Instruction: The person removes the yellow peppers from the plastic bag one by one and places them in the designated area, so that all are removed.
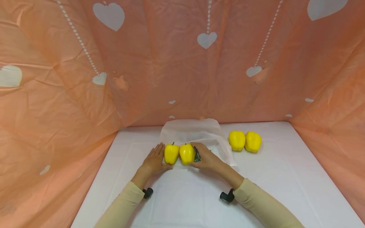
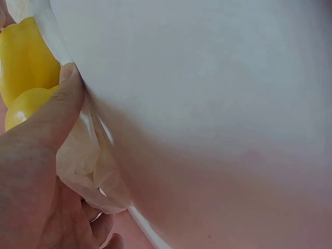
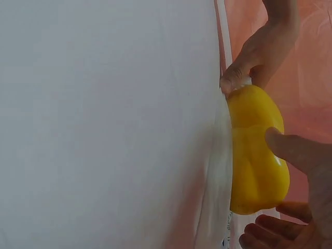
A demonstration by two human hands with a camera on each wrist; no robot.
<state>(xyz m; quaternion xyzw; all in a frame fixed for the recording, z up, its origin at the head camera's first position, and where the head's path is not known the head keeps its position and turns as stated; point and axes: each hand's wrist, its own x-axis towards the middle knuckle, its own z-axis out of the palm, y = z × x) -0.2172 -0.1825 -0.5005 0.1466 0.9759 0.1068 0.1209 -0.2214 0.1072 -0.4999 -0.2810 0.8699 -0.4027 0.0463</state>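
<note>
Two yellow bell peppers stand side by side on a pale, thin plastic bag spread on the table. The left bell pepper has its stem up. My left hand lies along its left side, fingers straight and thumb in front; crumpled film shows between that thumb and the fingers in the left wrist view. My right hand grips the right bell pepper, with the thumb on its side and the fingers around the far side. Dark print shows beside this pepper near the right palm.
Two more yellow bell peppers, one beside the other, stand at the back right of the white-covered table. An orange curtain with white hearts hangs behind and along both sides.
</note>
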